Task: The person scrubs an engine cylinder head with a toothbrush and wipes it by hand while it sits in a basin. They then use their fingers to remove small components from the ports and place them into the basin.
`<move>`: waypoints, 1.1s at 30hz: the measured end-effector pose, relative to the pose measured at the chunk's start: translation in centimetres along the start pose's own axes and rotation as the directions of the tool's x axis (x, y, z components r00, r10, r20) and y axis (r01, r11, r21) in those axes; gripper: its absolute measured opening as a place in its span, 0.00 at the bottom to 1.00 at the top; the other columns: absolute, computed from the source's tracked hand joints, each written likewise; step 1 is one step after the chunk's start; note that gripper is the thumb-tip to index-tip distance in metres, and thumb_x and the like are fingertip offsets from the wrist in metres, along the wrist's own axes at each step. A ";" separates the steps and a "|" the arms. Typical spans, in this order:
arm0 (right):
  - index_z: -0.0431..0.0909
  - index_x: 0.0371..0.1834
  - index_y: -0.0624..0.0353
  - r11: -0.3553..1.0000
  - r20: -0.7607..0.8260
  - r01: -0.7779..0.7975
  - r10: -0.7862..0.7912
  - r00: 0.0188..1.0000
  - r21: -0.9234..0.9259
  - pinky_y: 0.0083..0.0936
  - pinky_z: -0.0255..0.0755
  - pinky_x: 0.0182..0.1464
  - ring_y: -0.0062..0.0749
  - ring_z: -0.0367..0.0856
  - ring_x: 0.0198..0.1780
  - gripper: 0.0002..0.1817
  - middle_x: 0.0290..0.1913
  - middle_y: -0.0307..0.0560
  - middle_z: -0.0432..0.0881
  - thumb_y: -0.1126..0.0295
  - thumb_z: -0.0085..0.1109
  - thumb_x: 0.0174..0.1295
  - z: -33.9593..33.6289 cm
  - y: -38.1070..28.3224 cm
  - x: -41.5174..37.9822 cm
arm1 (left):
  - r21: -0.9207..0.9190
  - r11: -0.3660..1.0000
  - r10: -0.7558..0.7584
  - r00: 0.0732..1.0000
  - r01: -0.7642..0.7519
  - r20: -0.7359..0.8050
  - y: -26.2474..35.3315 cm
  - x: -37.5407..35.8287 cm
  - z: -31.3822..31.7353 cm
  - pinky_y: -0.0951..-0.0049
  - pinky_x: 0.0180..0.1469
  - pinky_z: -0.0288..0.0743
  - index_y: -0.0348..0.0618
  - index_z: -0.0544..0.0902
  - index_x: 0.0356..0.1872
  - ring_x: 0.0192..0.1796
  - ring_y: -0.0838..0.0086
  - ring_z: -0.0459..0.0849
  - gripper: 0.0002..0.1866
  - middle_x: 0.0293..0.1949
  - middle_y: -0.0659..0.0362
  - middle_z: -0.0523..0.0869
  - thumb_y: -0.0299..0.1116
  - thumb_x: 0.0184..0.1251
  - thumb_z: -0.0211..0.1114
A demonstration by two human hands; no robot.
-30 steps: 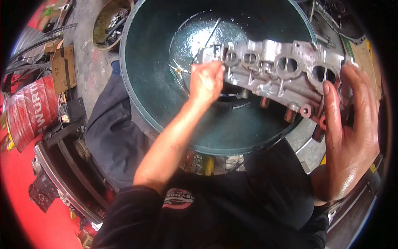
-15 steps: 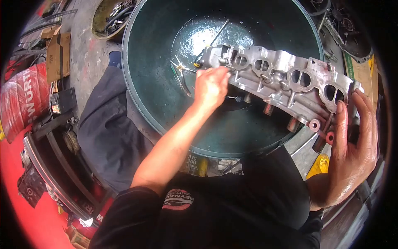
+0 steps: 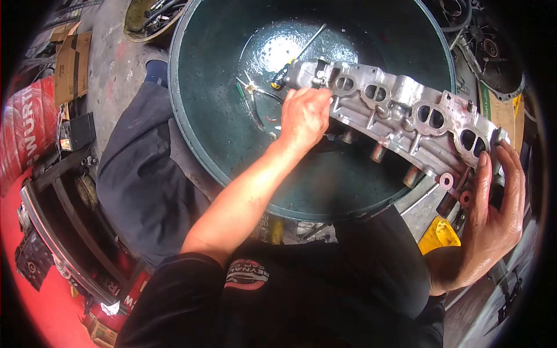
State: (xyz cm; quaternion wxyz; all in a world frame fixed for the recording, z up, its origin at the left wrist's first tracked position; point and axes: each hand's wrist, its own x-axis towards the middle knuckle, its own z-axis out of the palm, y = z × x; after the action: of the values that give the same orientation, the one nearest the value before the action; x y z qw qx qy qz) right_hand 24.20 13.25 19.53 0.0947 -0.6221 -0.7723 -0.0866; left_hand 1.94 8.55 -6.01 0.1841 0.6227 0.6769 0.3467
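A grey cast-metal cylinder head (image 3: 400,113) with oval ports lies slantwise over a dark green drum (image 3: 200,139). My right hand (image 3: 493,214) grips its right end, the fingers spread against the metal. At its left part, my left hand (image 3: 304,116) is closed in a fist against the lower edge. What the left fingers hold, if anything, is hidden. Inside the drum, left of that hand, lie pliers (image 3: 252,90) and a screwdriver (image 3: 310,42) with a yellow and black handle.
A red Wurth drum (image 3: 29,127) and a cardboard box (image 3: 72,72) stand at the left. A basin with metal parts (image 3: 152,17) is at the top left. At the right lie a yellow object (image 3: 439,235) and a large metal casing (image 3: 490,52).
The cylinder head has shifted slightly right in view. My left hand has moved a little right along its lower edge; my right hand stays at the right end.
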 end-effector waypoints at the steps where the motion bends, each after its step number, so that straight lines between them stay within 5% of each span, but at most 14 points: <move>1: 0.87 0.49 0.61 0.998 -0.029 0.050 -0.051 0.998 -0.027 0.28 0.85 0.49 0.38 0.89 0.52 0.11 0.54 0.50 0.88 0.71 0.70 0.65 0.0 0.0 0.1 | 0.063 0.996 0.053 0.998 -0.055 0.029 0.2 0.3 -0.1 0.58 0.43 0.70 0.44 0.83 0.34 0.38 0.60 0.83 0.02 0.27 0.55 0.83 0.26 0.61 0.65; 5: 0.87 0.49 0.60 0.999 -0.020 0.036 -0.037 0.999 -0.024 0.28 0.85 0.50 0.38 0.89 0.53 0.12 0.54 0.50 0.88 0.71 0.71 0.64 -0.2 -0.2 0.2 | 0.151 0.972 0.164 0.982 -0.177 0.099 -0.4 0.6 -0.8 0.58 0.42 0.70 0.46 0.80 0.31 0.37 0.62 0.82 0.06 0.27 0.58 0.81 0.23 0.53 0.66; 12: 0.87 0.49 0.60 1.000 -0.021 0.005 -0.005 1.000 0.007 0.28 0.85 0.48 0.37 0.90 0.52 0.12 0.54 0.50 0.88 0.70 0.72 0.64 0.0 -0.4 0.2 | 0.064 0.919 0.390 0.921 -0.389 -0.006 -2.3 1.8 0.2 0.60 0.40 0.73 0.43 0.83 0.38 0.36 0.61 0.80 0.15 0.27 0.57 0.78 0.20 0.45 0.66; 16: 0.87 0.53 0.55 0.999 0.006 -0.048 0.048 0.999 0.003 0.34 0.83 0.56 0.39 0.86 0.59 0.13 0.57 0.49 0.87 0.68 0.69 0.66 0.2 -0.1 -0.2 | -0.095 0.969 0.192 0.939 -0.227 -0.285 -1.2 3.4 0.4 0.61 0.37 0.74 0.41 0.83 0.38 0.34 0.60 0.82 0.11 0.29 0.55 0.82 0.18 0.53 0.66; 23: 0.87 0.54 0.52 0.996 0.010 -0.088 0.087 0.996 0.036 0.39 0.81 0.61 0.41 0.84 0.62 0.13 0.58 0.48 0.87 0.68 0.69 0.67 -0.1 -0.1 -0.2 | 0.101 0.967 0.237 0.971 -0.233 -0.028 -1.8 -0.2 -0.1 0.60 0.36 0.74 0.43 0.82 0.35 0.33 0.60 0.81 0.11 0.26 0.58 0.79 0.19 0.49 0.67; 33: 0.86 0.56 0.53 0.994 0.039 -0.085 0.082 0.996 0.067 0.40 0.82 0.59 0.42 0.84 0.62 0.15 0.60 0.49 0.86 0.69 0.69 0.66 -0.3 0.0 -0.3 | 0.142 0.926 0.341 0.937 -0.349 0.074 -0.8 1.1 -0.6 0.60 0.36 0.73 0.42 0.80 0.34 0.33 0.61 0.80 0.10 0.25 0.58 0.77 0.21 0.48 0.67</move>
State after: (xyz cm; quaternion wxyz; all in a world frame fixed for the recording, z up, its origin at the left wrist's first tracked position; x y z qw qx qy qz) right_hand 24.30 12.87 19.76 0.1056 -0.6517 -0.7498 -0.0446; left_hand 0.78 9.47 -5.91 0.0884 0.7523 0.5768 0.3058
